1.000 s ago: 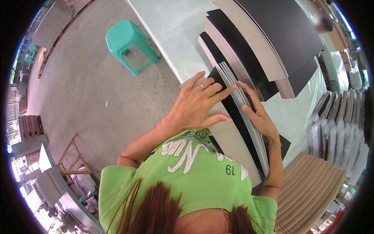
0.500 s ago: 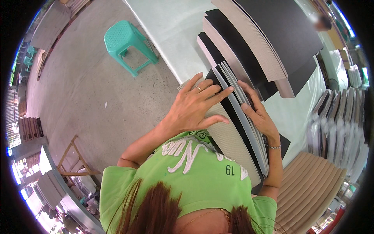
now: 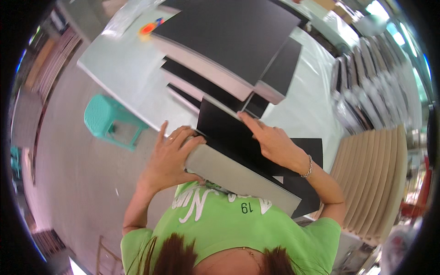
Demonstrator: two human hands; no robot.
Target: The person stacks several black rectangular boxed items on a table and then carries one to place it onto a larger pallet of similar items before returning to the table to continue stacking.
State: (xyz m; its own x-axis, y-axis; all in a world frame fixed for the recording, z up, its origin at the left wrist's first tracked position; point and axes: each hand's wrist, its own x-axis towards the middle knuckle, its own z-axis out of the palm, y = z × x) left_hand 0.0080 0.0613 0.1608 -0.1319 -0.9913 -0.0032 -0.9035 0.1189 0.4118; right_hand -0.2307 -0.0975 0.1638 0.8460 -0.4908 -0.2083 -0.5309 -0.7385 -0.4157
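A black board [image 3: 224,130] stands tilted along the table's near edge, rising from just behind a stack of boards [image 3: 243,178] close to the chest; whether the two touch along their whole length cannot be told. Its long axis runs from the upper left down to the lower right, crosswise before the body and roughly in line with that edge. The right hand [image 3: 277,145] is the nearer one, ahead and to the right: its index finger lies at the board's upper edge, but the thumb is hidden, so I cannot tell whether it pinches or only steadies. The left hand [image 3: 169,160] curls around the stack's left end, fingertips over the top and thumb low by the pale side; how firmly it grasps is unclear.

The board's face is matt and flat, its rim thin and pale. The stack's long side is smooth, greyish cream. A flat black sheet [image 3: 307,151] lies beneath the right forearm.

Farther across the pale, slightly glossy table [image 3: 114,68] sit a narrow stack [image 3: 183,95], a middle stack [image 3: 197,77] and a broad stack [image 3: 229,36], black-topped and pale-edged. Right of the table are brown, ridged sheets [image 3: 366,178] and plastic-wrapped bundles [image 3: 362,73]; off its near-left edge stands a teal stool [image 3: 101,114].
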